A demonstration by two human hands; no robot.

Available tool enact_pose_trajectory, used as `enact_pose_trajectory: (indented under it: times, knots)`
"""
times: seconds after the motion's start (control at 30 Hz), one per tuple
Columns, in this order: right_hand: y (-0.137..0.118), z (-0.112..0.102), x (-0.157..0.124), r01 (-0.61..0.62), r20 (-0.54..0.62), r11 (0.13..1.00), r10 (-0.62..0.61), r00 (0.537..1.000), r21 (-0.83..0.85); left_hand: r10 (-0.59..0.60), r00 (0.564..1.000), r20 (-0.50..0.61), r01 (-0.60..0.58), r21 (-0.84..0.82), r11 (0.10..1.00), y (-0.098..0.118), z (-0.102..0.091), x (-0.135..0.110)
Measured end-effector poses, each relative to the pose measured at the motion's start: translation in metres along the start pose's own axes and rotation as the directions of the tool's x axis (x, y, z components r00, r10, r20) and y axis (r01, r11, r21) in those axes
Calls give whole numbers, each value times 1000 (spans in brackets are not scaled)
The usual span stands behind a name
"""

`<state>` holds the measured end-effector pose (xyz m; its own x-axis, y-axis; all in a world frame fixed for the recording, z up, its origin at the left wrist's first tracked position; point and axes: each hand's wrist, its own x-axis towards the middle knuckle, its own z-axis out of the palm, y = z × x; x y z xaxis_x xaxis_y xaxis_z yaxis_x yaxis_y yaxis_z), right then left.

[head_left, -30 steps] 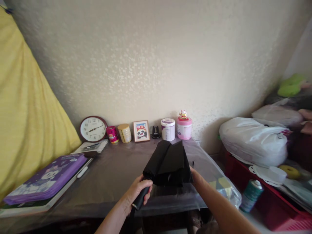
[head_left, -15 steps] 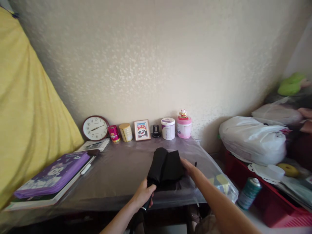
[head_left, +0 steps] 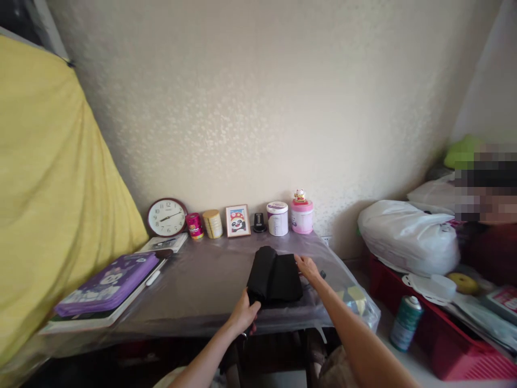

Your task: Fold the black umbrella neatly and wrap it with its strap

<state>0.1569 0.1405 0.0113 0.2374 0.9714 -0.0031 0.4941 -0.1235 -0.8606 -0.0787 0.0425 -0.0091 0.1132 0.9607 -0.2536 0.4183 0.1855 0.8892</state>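
Observation:
A black folded umbrella lies over the front part of the table, its fabric partly wrapped and one flap spread flat to the right. My left hand is closed around its lower end by the handle, which is mostly hidden under the hand. At the flap's upper right edge, my right hand pinches the black fabric. A small dark strap end shows just beyond the right wrist.
Plastic sheeting covers the table. Along the wall stand a clock, several canisters and a panda picture. A purple folder lies left. At right are a spray can, a red basket and a person.
The flap looks flatter and straighter, with my right hand now at its upper corner. The view has shifted slightly, and a person has appeared at the right edge.

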Motion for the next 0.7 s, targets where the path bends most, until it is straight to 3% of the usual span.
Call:
enact_pose_trajectory:
  times: [0.33,0.7]
  knots:
    - [-19,5,-35,103,40,871,-96,995,-481,79,996,-32,-77,62,995,-3,4,0]
    - [-23,2,-44,136,95,798,-98,991,-587,134,990,-40,-129,101,987,-7,5,4]
